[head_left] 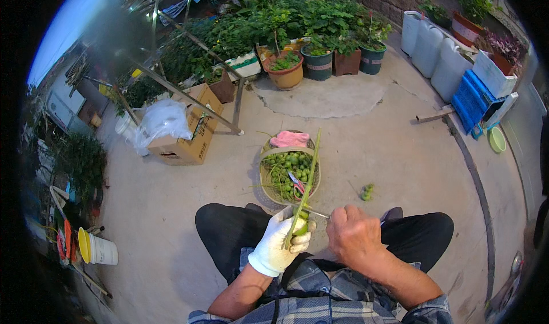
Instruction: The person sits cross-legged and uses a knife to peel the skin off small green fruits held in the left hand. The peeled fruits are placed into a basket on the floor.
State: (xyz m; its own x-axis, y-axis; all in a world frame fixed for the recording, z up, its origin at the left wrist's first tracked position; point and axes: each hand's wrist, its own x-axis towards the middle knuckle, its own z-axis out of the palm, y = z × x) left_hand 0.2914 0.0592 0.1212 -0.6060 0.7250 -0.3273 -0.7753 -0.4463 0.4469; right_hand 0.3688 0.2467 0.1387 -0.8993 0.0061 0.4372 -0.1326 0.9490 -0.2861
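Stalk (309,187) and fruit (301,229) sit in the curled left hand (279,239) on the near side of the basket (265,191), while the fisted right hand (354,232) grips a metal tool (318,213).

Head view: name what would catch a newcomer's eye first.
Probably the basket of green fruit mid-picture, with a pink cloth at its far side. Just below it, the white-gloved left hand holds a long green stalk and the bare right hand a thin tool. At upper right, a blue object stands out beside white containers.
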